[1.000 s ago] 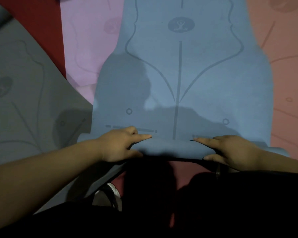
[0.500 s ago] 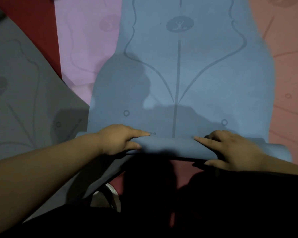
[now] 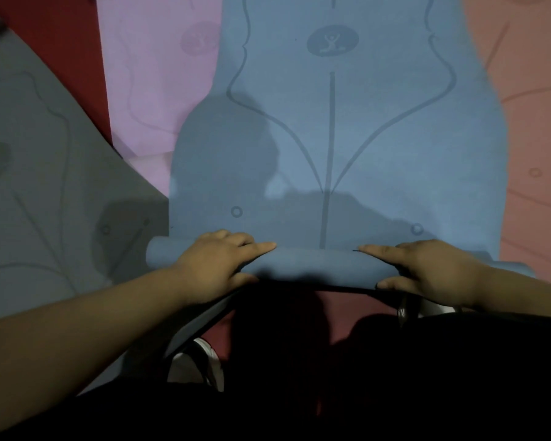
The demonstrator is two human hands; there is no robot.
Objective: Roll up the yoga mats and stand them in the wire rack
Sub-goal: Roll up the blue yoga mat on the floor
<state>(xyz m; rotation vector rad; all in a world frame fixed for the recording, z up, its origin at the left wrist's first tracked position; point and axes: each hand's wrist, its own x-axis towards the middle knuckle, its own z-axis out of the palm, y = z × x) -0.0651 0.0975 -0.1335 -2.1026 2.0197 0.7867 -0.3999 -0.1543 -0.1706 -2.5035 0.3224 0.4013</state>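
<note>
Four mats lie flat and overlapping on the red floor (image 3: 54, 36): a grey yoga mat (image 3: 45, 186) on the left, a pink yoga mat (image 3: 159, 74) behind it, a salmon yoga mat (image 3: 535, 122) on the right, and the blue yoga mat (image 3: 347, 138) in the middle, on top of its neighbours' edges. The wire rack is not in view.

The blue yoga mat is the one in work. Most of its length is flat, and only its near end is turned into a thin roll (image 3: 312, 265) lying across in front of the person — so I judge the rolling step has just begun.

The left hand (image 3: 217, 265) grips the roll near its left end, and the right hand (image 3: 427, 268) grips it near the right end. On each hand the index finger lies straight along the top toward the middle, the thumb is on the near side, and the other fingers curve over the roll.

The next move probably calls for pushing the roll forward with equal pressure from both hands, so the edges stay in line and the roll stays tight — otherwise it may become a cone.
</note>
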